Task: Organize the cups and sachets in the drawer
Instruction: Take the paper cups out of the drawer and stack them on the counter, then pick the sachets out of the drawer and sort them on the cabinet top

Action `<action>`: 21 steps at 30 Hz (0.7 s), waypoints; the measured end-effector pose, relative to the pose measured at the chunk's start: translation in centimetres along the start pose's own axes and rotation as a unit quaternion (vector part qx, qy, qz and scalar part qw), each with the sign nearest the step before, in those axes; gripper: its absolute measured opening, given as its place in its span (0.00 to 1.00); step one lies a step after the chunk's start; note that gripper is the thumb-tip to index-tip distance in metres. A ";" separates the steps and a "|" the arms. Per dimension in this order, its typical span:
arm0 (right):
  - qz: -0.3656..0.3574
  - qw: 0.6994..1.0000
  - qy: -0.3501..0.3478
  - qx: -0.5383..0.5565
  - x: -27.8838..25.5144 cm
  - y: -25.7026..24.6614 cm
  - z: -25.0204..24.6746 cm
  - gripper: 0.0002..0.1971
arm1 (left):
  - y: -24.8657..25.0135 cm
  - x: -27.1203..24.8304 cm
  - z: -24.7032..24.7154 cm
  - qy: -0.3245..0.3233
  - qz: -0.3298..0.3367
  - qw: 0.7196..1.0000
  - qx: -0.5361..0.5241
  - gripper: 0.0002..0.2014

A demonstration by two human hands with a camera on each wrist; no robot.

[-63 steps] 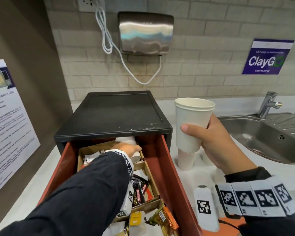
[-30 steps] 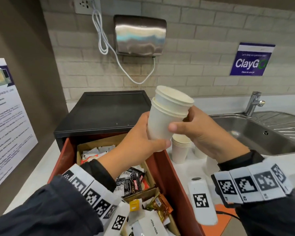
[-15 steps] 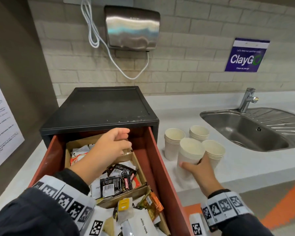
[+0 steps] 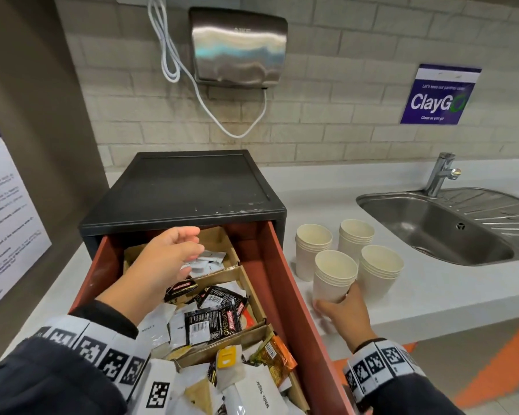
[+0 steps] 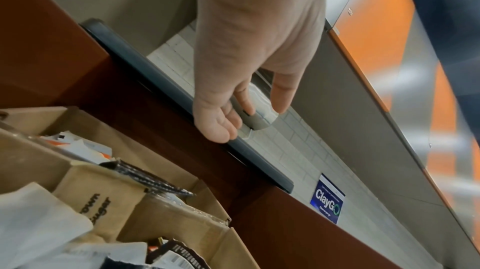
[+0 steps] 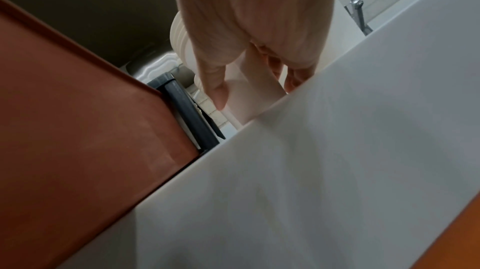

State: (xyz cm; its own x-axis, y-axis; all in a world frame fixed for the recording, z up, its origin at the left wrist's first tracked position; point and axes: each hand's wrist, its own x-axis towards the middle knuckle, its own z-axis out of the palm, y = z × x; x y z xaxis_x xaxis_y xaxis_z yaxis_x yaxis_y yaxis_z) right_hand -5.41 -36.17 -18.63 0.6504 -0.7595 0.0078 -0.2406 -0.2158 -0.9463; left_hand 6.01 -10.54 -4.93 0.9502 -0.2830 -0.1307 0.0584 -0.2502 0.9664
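The red drawer point(image 4: 285, 283) stands pulled out from a black cabinet point(image 4: 183, 190); cardboard dividers point(image 4: 240, 272) split it into compartments full of mixed sachets point(image 4: 210, 319). My left hand point(image 4: 174, 259) hovers over the back compartment, fingers relaxed and empty, also seen in the left wrist view point(image 5: 249, 97). On the white counter point(image 4: 432, 295) to the right stand several stacks of white paper cups point(image 4: 354, 241). My right hand point(image 4: 342, 307) grips the base of the nearest cup stack point(image 4: 333, 277), which rests on the counter; thumb and fingers wrap that stack point(image 6: 249, 92).
A steel sink point(image 4: 450, 229) with a tap point(image 4: 438, 172) lies at the right. A hand dryer point(image 4: 237, 46) with a white cord hangs on the tiled wall. A poster point(image 4: 0, 223) covers the left wall. The floor below has orange markings point(image 4: 492, 369).
The two hands nested a cup from the drawer into the one I held. My right hand then set the stack down on the counter, and my left hand went back over the drawer.
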 end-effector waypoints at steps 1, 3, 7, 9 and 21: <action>0.002 1.000 0.006 -0.005 0.0 0.0 0.0 0.33 | -0.2 0.2 -0.3 0.004 -0.005 1.000 0.000 0.16; 0.015 1.000 -0.001 -0.017 -0.1 -0.4 -0.3 0.34 | -0.6 0.7 -1.0 0.015 -0.028 1.000 0.000 0.17; 0.052 0.992 -0.071 -0.095 -1.3 -0.3 -2.2 0.36 | -1.9 2.6 -2.7 0.067 -0.111 0.992 -0.003 0.23; 0.071 0.977 -0.120 -0.161 -2.4 -0.9 -3.6 0.36 | -2.4 3.8 -3.5 0.083 -0.153 0.985 -0.016 0.24; -0.042 0.983 -0.168 -0.068 -5.4 -18.4 -6.6 0.05 | -3.1 5.2 -4.3 0.049 -0.224 0.962 -0.148 0.12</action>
State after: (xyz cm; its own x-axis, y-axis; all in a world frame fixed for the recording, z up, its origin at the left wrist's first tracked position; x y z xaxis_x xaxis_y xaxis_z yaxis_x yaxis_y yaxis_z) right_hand -9.25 -32.18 0.85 0.8675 -0.4953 -0.0450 -0.2555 -0.3661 -0.8948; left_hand 12.07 -7.21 -7.63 0.8329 -0.1167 -0.5411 0.5395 -0.0477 0.8407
